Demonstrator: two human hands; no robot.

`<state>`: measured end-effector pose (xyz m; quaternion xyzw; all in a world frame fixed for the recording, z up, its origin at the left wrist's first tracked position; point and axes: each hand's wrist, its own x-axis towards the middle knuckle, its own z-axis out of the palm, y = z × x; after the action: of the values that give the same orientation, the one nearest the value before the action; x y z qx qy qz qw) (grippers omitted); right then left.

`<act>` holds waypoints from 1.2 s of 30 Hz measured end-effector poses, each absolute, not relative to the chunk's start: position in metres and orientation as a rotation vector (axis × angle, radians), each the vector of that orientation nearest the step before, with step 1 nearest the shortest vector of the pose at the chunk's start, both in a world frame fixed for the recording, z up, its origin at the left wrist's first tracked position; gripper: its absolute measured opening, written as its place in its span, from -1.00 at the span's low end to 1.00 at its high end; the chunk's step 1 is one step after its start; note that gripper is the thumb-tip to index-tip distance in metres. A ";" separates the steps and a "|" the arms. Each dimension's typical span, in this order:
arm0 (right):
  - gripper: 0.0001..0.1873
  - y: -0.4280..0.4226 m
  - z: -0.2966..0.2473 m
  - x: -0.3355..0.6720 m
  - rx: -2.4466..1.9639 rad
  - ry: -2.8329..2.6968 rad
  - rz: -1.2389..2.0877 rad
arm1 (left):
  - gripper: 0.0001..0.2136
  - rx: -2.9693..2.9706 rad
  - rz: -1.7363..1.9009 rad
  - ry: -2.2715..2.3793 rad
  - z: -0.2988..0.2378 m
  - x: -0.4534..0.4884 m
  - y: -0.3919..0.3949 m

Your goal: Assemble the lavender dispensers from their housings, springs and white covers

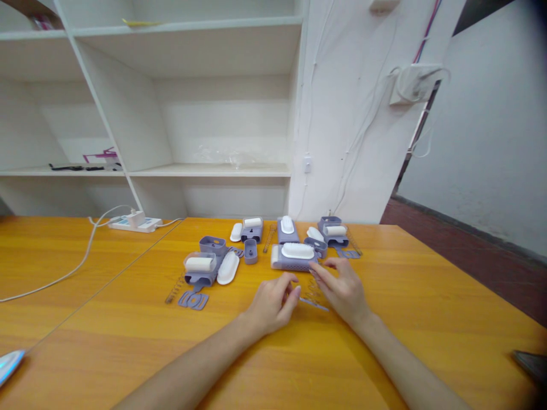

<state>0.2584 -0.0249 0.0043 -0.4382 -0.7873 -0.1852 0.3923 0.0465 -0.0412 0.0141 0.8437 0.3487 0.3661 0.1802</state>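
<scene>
Pinching strip [315, 304] in left hand [272, 300], beside spring [313, 291]; resting right hand [344, 289] at case [294, 264]; cannot tell right grip.

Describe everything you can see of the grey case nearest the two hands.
The case is long, lilac-grey and plastic-looking, with small dark dots, perhaps holes, along its near side and a paler, translucent-looking left end. A white oval sits lengthwise on top. The case lies on the table, its long side running left to right. The right hand has its fingers at the near right corner, apparently touching it.
</scene>
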 end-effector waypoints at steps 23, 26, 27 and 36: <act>-0.43 0.014 0.012 0.261 -1.268 -1.247 0.379 | -0.83 2.437 0.933 1.028 0.018 0.047 -0.043; -0.44 0.030 0.014 0.267 -1.295 -1.351 0.386 | -0.83 2.453 0.917 1.035 0.019 0.047 -0.043; -0.44 0.034 0.014 0.269 -1.316 -1.378 0.394 | -0.83 2.455 0.914 1.036 0.019 0.047 -0.043; -0.49 0.032 0.011 0.268 -1.420 -1.512 0.317 | -0.84 2.476 0.902 1.039 0.019 0.048 -0.042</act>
<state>0.2676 0.0319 0.0107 -0.5866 -0.6249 0.1311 0.4983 0.0476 -0.0420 0.0186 0.8636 0.3624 0.3148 0.1539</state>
